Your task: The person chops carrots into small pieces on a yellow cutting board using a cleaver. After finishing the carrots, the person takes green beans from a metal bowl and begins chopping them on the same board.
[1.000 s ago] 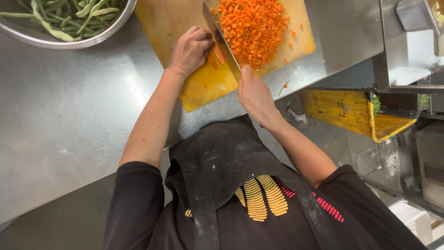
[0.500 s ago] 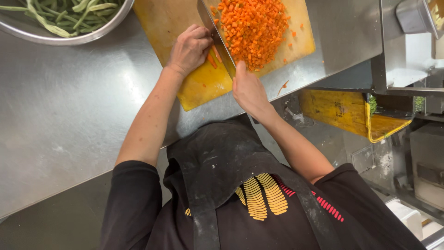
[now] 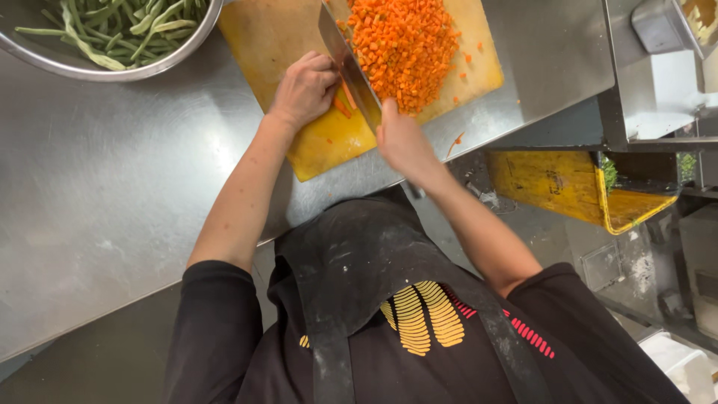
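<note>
Steel counter (image 3: pixel 112 194) — yellow cutting board (image 3: pixel 284 37) and metal bowl (image 3: pixel 97 69) of green beans directly on it

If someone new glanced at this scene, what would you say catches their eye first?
Most striking is the heap of diced carrot, bright orange, on the yellow cutting board at the top centre. A broad knife stands against its left edge, gripped by the right hand, while the left hand presses carrot strips beside the blade. At top left sits a metal bowl of green beans.
</note>
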